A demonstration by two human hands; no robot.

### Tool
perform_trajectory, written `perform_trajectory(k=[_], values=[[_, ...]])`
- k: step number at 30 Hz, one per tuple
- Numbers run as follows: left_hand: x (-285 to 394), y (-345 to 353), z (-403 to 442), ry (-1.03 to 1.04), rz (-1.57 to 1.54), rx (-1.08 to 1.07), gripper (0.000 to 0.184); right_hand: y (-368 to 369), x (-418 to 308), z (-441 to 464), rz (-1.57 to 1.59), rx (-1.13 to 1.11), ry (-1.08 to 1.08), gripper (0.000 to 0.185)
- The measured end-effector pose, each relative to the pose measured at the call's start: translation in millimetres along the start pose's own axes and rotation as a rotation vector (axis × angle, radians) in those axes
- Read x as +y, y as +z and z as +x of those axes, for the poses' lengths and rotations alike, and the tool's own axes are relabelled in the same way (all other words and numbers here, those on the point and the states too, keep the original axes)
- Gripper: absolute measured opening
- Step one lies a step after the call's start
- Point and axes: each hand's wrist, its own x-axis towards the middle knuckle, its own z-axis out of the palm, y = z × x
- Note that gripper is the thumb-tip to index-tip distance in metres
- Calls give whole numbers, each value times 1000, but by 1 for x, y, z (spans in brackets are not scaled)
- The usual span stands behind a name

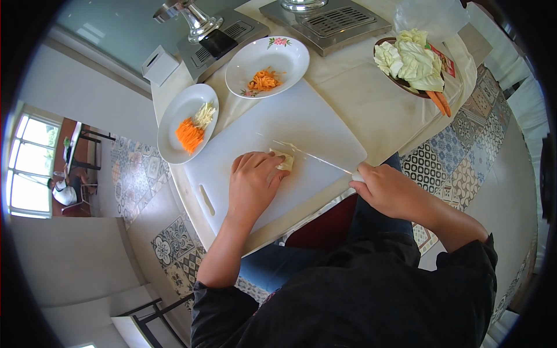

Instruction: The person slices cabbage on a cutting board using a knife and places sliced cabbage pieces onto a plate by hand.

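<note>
On the white cutting board [232, 139], my left hand [253, 182] presses its curled fingers onto a pale yellow-white piece of vegetable [284, 159], whose exact kind I cannot make out. My right hand [380, 187] is closed around the white handle of a knife [325, 160]. The thin blade points left across the board, its tip just beyond the pale piece. Whether the blade touches the piece I cannot tell. Left of the board, an oval white plate [168, 136] holds orange shreds [190, 136] and pale shreds [204, 115].
Behind the board stands a flowered white plate [233, 68] with orange shreds [264, 80]. At the back right, a brown-rimmed dish [401, 86] holds cabbage leaves [412, 61] and carrots [439, 103]. Metal stoves [348, 23] line the far edge. A seated person [65, 192] is far left.
</note>
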Motion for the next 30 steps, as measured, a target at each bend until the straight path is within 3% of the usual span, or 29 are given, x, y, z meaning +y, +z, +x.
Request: perform_trajectory(k=[3, 12, 23, 30], values=[[0, -1, 0, 8, 18, -9, 28, -4, -4, -1, 57, 4, 4, 34], [4, -3, 2, -29, 45, -35, 43, 8, -1, -8, -314, 291, -66, 29], [16, 3, 0, 8, 150, -48, 58, 12, -1, -11, -347, 277, -64, 30], [10, -2, 4, 12, 118, 26, 44, 15, -1, -13, -247, 249, -44, 30]])
